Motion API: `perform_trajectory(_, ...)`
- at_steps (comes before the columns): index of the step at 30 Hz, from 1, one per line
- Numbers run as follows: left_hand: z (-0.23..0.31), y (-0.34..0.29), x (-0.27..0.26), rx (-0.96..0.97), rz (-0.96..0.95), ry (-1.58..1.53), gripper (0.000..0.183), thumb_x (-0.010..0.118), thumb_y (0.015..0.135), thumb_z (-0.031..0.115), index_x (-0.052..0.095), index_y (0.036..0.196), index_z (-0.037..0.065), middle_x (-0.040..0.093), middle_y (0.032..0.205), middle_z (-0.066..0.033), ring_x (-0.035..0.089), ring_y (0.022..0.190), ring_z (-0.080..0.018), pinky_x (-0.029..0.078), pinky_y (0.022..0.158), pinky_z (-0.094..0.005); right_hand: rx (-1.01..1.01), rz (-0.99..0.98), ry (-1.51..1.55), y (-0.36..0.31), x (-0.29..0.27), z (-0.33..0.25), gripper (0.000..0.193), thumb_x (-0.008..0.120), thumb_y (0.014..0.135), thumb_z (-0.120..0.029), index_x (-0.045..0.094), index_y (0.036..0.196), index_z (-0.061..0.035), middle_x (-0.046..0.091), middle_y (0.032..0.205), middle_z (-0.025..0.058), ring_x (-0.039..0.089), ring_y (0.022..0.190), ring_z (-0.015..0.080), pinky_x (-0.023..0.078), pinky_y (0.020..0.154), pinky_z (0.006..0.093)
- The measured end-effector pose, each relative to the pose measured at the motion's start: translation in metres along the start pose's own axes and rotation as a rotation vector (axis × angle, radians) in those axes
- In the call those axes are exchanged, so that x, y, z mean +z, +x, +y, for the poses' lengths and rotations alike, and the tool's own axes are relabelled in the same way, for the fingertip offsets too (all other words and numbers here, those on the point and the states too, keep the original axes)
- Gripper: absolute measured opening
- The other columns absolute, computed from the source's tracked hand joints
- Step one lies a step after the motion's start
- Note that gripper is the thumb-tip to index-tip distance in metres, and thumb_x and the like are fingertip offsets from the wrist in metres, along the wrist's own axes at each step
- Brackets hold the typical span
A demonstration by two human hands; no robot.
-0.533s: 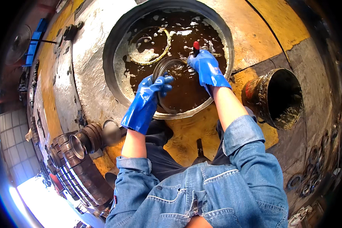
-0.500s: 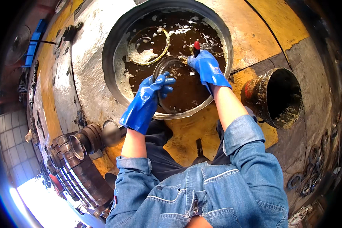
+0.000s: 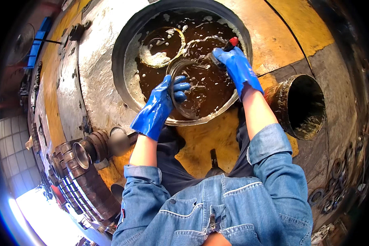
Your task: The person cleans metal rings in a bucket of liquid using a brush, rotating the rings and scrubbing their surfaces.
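A large dark round tub in front of me holds brown, foamy liquid. My left hand, in a wet blue rubber glove, grips the near left rim of a wide metal ring that lies tilted and partly in the liquid. My right hand, gloved the same way, is closed around a brush with a red-tipped handle. It sits at the right side of the tub, apart from the ring, and the glove largely hides the brush. A second, thinner ring rests in the liquid at the far left.
A grimy open bucket lies tipped on its side, right of the tub. Stacked cylindrical metal parts stand at the lower left. Several small rings lie on the floor at the right. The floor has stained yellow and grey plates.
My right hand has moved right with the brush, away from the ring, leaving ripples and a foam streak. My left hand keeps its grip on the ring, nearly in place.
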State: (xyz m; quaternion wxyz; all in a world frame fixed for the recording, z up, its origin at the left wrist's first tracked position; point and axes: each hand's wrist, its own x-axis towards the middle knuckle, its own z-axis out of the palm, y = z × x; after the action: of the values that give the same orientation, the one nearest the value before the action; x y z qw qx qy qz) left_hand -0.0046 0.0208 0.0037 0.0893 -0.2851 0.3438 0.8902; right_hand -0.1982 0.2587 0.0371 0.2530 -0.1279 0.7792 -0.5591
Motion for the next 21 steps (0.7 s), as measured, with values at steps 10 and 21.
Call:
perform_trajectory(10,-0.007,-0.023,0.001,0.266,0.242,0.318,0.027,0.060,0.104,0.017,0.067,0.121,-0.003,0.073,0.123,-0.0189,0.072,0.106,-0.0259,0.061,0.090,-0.0343,-0.138,-0.378,-0.225,0.001,0.093,-0.054,0.031,0.067,0.094,-0.037,0.074,0.087,-0.0075,0.072,0.082,0.0061,0.064,0.079,0.0145,0.050,0.079,0.0320)
perform_trajectory(21,-0.003,-0.028,0.014,0.341,0.152,0.359,0.028,0.062,0.101,0.008,0.066,0.126,-0.003,0.075,0.116,-0.0192,0.074,0.095,-0.0250,0.061,0.092,-0.0366,-0.221,-0.434,-0.132,-0.004,0.089,-0.054,0.029,0.072,0.093,-0.039,0.079,0.095,-0.0109,0.071,0.080,0.0033,0.059,0.074,0.0114,0.050,0.075,0.0326)
